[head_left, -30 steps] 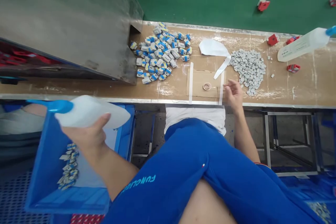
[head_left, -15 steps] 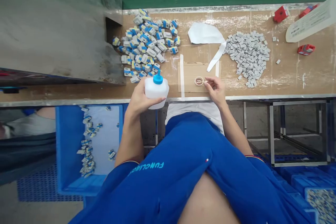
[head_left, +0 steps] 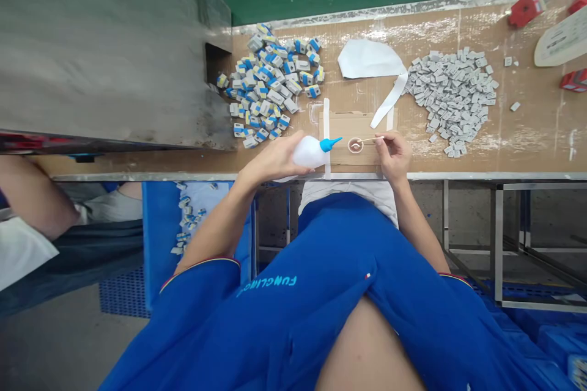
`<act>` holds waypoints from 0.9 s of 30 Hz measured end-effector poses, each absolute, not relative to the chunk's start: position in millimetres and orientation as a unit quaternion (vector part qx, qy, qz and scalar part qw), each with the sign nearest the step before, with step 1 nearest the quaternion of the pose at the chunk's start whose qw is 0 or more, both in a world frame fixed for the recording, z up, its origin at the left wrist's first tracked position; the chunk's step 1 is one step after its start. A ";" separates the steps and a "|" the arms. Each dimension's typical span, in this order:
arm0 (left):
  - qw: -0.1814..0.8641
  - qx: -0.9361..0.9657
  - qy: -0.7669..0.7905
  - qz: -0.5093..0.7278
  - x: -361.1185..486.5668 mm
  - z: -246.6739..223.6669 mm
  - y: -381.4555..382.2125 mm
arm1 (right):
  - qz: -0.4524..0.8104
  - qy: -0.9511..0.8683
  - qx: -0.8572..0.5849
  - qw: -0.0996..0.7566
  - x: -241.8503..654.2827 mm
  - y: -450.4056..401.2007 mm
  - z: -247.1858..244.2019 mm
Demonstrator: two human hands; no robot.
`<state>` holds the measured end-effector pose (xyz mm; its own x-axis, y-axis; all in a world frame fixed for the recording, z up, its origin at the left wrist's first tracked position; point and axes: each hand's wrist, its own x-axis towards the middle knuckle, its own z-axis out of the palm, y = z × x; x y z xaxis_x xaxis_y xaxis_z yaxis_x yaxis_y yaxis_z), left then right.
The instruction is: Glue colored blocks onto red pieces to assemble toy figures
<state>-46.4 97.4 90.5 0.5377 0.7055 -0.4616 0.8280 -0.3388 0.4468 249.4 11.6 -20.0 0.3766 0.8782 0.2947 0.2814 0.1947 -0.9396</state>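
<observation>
My left hand (head_left: 285, 157) is wrapped round a white squeeze bottle (head_left: 308, 153), which lies tilted with its blue nozzle (head_left: 331, 143) pointing right, toward a small round dish (head_left: 355, 145). Between the fingertips of my right hand (head_left: 393, 151) is a thin pale stick (head_left: 370, 139), its far end over the dish. The dish rests on a cardboard piece (head_left: 342, 124) held down by white tape strips. Something reddish-brown shows inside the dish, too small to make out.
Blue, yellow and white blocks (head_left: 270, 82) are piled at left beside a metal box (head_left: 114, 55). A white sheet (head_left: 369, 60) and small grey-white pieces (head_left: 454, 95) lie further right. Red parts (head_left: 526, 9) sit at far right. Another person's arm (head_left: 39, 195) is at far left.
The bottle in my left hand has gone from upright to tilted, and its nozzle has moved right, closer to the dish. The whole view has shifted and turned slightly.
</observation>
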 end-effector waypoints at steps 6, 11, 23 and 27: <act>0.299 0.834 0.440 -0.147 -30.1 88.4 107.0 | 0.225 -0.486 -0.587 0.607 245.5 10.2 -25.5; 0.281 0.840 0.433 -0.165 -24.3 87.7 110.3 | 0.218 -0.491 -0.589 0.604 244.4 7.7 -27.4; 0.214 0.841 0.407 -0.284 -2.9 108.2 117.0 | 0.239 -0.534 -0.574 0.574 245.5 10.5 -28.7; 0.193 0.835 0.415 -0.305 4.1 118.4 116.3 | 0.237 -0.538 -0.573 0.571 245.9 10.1 -30.2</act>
